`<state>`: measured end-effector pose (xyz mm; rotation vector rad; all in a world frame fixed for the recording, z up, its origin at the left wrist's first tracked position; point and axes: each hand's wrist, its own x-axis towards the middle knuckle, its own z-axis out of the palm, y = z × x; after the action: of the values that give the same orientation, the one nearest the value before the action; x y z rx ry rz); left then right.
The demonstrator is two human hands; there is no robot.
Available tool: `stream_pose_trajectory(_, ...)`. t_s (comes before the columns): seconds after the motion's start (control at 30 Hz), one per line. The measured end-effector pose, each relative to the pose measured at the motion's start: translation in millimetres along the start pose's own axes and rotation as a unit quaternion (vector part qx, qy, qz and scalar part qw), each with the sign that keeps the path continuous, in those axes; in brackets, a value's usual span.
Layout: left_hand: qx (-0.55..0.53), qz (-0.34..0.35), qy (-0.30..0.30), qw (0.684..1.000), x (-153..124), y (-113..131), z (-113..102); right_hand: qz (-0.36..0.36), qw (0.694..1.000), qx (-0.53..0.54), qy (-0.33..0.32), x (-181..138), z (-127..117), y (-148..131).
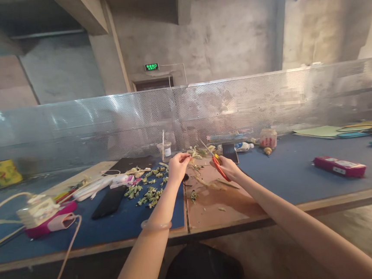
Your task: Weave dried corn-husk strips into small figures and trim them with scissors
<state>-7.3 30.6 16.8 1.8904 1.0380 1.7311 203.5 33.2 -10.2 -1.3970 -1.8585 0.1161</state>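
Observation:
My right hand (pixel 230 169) grips a pair of scissors (pixel 219 169) with orange and yellow handles. Their blades point up and to the left, toward the back of the table. My left hand (pixel 178 166) is pinched closed just left of the scissors, and whatever lies between its fingertips is too small to make out. Beneath and beyond both hands, dried plant stems (pixel 206 182) are scattered on a brown board (pixel 208 215). Clusters of green-grey plant pieces (pixel 150 196) lie on the blue mat (pixel 160 222) beside my left wrist, which wears a pale bangle.
A black phone (pixel 110 202) and a magenta power strip (pixel 51 223) with cables are on the left. Behind the hands stand a clear cup (pixel 166 151), another phone (pixel 230 153) and a jar (pixel 268 138). A magenta box (pixel 340 166) lies right. A perforated metal screen (pixel 113 124) runs along the back.

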Motion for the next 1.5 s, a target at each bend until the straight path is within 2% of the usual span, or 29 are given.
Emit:
stream_pose_trajectory(0.07, -0.011, -0.009, -0.011, 1.0, 0.3, -1.4, 0.6, 0.016, 0.999, -0.028, 0.029, 0.1, -0.8, 0.5)
stream_pose_trajectory(0.2, -0.023, -0.023, -0.022, 0.999, 0.0, -2.3, 2.0, -0.015, 0.994, -0.089, 0.07, -5.3, -3.5, -4.5)
stream_pose_trajectory(0.37, -0.043, -0.03, -0.03, 0.998, -1.5, -0.6, 2.6, -0.03, 0.988, -0.141, 0.061, -11.7, -5.2, -12.0)
stream_pose_trajectory(0.47, -0.055, -0.036, -0.027, 0.997, -1.4, 0.2, 2.4, -0.019, 0.993, -0.102, 0.047, -11.5, -5.8, -14.0)
stream_pose_trajectory(0.53, -0.055, -0.044, -0.02, 0.997, -0.9, 0.3, 2.3, -0.02, 1.0, -0.013, 0.017, -11.0, -7.3, -16.5)
stream_pose_trajectory(0.57, -0.054, -0.048, -0.015, 0.997, -0.6, 0.2, 2.4, -0.015, 0.998, 0.056, -0.023, -11.1, -8.6, -18.5)
stream_pose_trajectory(0.6, -0.054, -0.052, -0.01, 0.997, -0.3, 0.0, 2.5, -0.005, 0.987, 0.139, -0.081, -11.5, -10.4, -20.9)
stream_pose_trajectory(0.63, -0.056, -0.054, -0.007, 0.997, -0.1, -0.3, 2.7, 0.011, 0.962, 0.228, -0.148, -12.3, -12.5, -23.6)
stream_pose_trajectory(0.73, -0.065, -0.056, -0.004, 0.996, 0.5, -1.3, 3.1, 0.077, 0.827, 0.44, -0.342, -17.5, -20.3, -31.7)
stream_pose_trajectory(0.8, -0.066, -0.05, -0.001, 0.997, 0.6, -1.5, 3.1, 0.11, 0.749, 0.505, -0.414, -23.0, -25.6, -35.5)
stream_pose_trajectory(0.9, -0.049, -0.032, -0.002, 0.998, 0.0, -0.5, 3.1, 0.155, 0.687, 0.529, -0.473, -32.9, -31.4, -39.2)
stream_pose_trajectory(1.0, -0.019, -0.006, -0.011, 1.0, -0.9, 0.0, 3.5, 0.198, 0.654, 0.52, -0.512, -42.0, -33.7, -43.1)
stream_pose_trajectory(1.13, 0.037, 0.03, -0.003, 0.999, -1.2, -2.6, 3.8, 0.22, 0.625, 0.535, -0.524, -49.0, -31.2, -48.3)
stream_pose_trajectory(1.43, 0.117, 0.093, -0.017, 0.989, -5.0, 1.7, 3.6, 0.235, 0.598, 0.568, -0.515, -49.7, -26.8, -54.7)
stream_pose_trajectory(1.5, 0.126, 0.099, -0.021, 0.987, -6.2, 4.0, 3.9, 0.226, 0.6, 0.572, -0.511, -49.8, -26.7, -56.6)
